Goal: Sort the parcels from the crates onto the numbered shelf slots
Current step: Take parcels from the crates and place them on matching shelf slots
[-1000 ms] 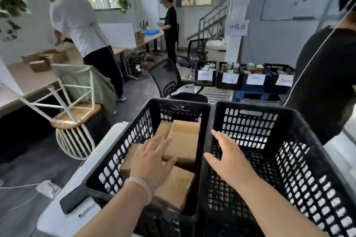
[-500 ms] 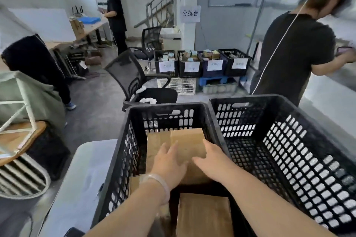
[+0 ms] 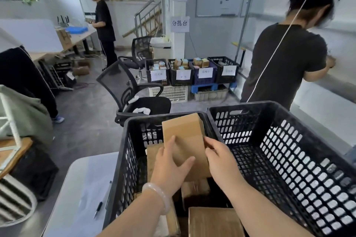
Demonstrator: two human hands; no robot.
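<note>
Inside the black perforated plastic crate on the left [image 3: 123,159]: the plain brown cardboard parcel [image 3: 185,136] stood tipped up on end, its top edge about level with the crate's far rim.
Left hand: the left hand [image 3: 169,167] gripped the parcel's left edge, fingers along the side and thumb lying across the front face; a pale bead bracelet [image 3: 158,196] sat on that wrist.
Right hand: the right hand [image 3: 221,161] pinched the parcel's right edge with curled fingers.
Change: half a second earlier the same parcel lay flat on the pile under both palms; a second earlier the right hand was over the neighbouring crate. Both hands had since closed on the parcel and raised it.
Meaning: the pick-up looked well under way, though the parcel was not yet out of the crate. No number showed on its face, so its slot could not be told.
Other parcels: more brown cardboard boxes [image 3: 213,221] lay lower in the crate, so sorting looked far from done.
Second black perforated crate [image 3: 289,159]: it stood touching the first on the right, with no parcels in its visible part.
Shelving: pale shelves [image 3: 335,84] ran along the right, well apart; a person in a dark T-shirt [image 3: 285,67] worked there. Slot numbers were unreadable.
Surroundings: a black pen [image 3: 98,210] lay on the white tabletop [image 3: 77,179] beside the crate; a black mesh office chair [image 3: 131,90] stood beyond.
</note>
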